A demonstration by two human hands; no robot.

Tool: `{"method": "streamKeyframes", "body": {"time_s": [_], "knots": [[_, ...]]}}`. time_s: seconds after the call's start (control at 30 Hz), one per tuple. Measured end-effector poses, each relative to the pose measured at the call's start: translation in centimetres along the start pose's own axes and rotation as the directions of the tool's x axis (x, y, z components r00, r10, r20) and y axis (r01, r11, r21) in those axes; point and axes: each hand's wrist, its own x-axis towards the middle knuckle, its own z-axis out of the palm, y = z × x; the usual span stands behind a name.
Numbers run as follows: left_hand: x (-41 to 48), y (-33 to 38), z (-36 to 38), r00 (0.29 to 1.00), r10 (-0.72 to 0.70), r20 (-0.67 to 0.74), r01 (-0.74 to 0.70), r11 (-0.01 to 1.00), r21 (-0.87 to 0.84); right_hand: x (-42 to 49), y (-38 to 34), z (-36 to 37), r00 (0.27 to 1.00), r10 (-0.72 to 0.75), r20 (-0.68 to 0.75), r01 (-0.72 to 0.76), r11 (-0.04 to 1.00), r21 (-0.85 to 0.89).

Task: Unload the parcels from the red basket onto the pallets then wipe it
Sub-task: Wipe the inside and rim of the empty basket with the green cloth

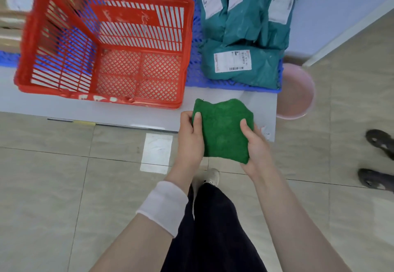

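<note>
A person grips a folded green cloth (pixel 223 129) in both hands at the centre of the frame, the left hand (pixel 190 137) curled round its left edge and the right hand (pixel 254 143) cupping its lower right corner, thumb on top. In the upper left, the red basket (pixel 187 37) stands empty on a white table (pixel 64 105), beside a blue pallet (pixel 196 75). Teal parcels (pixel 245 37) with white labels lie stacked on that pallet in the upper right, a pink basin (pixel 298 92) just beside them on the tiled floor (pixel 64 186).
</note>
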Motion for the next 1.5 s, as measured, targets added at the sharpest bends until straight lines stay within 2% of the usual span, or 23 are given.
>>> {"method": "streamKeyframes", "body": {"time_s": [0.1, 0.33, 0.57, 0.7, 1.07, 1.23, 1.33, 1.4, 1.47, 1.5], "knots": [[0.3, 1.7, -2.6, 0.998, 0.063, 0.02, -0.062, 0.996, -0.058, -1.2, -0.4, 2.8, 0.997, 0.008, 0.075, -0.01, 1.0, 0.027], [3.8, 4.8, -11.1, 0.988, 0.138, -0.068, -0.146, 0.981, -0.131, -2.0, 1.4, 12.5, 0.963, 0.044, 0.267, -0.107, 0.968, 0.227], [9.8, 6.1, -19.4, 0.988, 0.13, -0.081, -0.135, 0.989, -0.066, 0.0, 4.3, 22.3, 0.954, 0.06, 0.293, -0.123, 0.972, 0.201], [12.8, 6.5, -20.6, 0.986, 0.144, -0.08, -0.146, 0.989, -0.019, 1.6, 3.9, 24.8, 0.953, 0.086, 0.291, -0.156, 0.961, 0.227], [23.2, 6.9, -18.5, 0.996, 0.008, 0.084, -0.004, 0.999, -0.05, 11.0, -1.3, 27.0, 0.943, 0.183, 0.277, -0.245, 0.947, 0.207], [28.0, 7.8, -18.8, 0.997, 0.001, 0.073, 0.0, 1.0, -0.012, 14.8, -3.0, 29.5, 0.968, 0.145, 0.206, -0.189, 0.959, 0.212], [31.4, 8.0, -20.4, 0.996, 0.055, -0.069, -0.05, 0.996, 0.072, 16.6, -4.5, 31.1, 0.985, 0.075, 0.153, -0.096, 0.986, 0.136], [33.9, 8.4, -22.2, 0.972, 0.135, -0.191, -0.107, 0.983, 0.15, 17.6, -6.1, 32.3, 0.992, -0.038, 0.121, 0.026, 0.995, 0.096], [36.7, 9.0, -24.1, 0.952, 0.206, -0.228, -0.144, 0.954, 0.262, 18.4, -7.8, 33.8, 0.979, -0.195, 0.065, 0.195, 0.981, 0.012], [38.2, 9.1, -24.9, 0.941, 0.252, -0.224, -0.17, 0.929, 0.329, 18.9, -8.5, 34.4, 0.957, -0.288, 0.039, 0.29, 0.952, -0.096]]}}
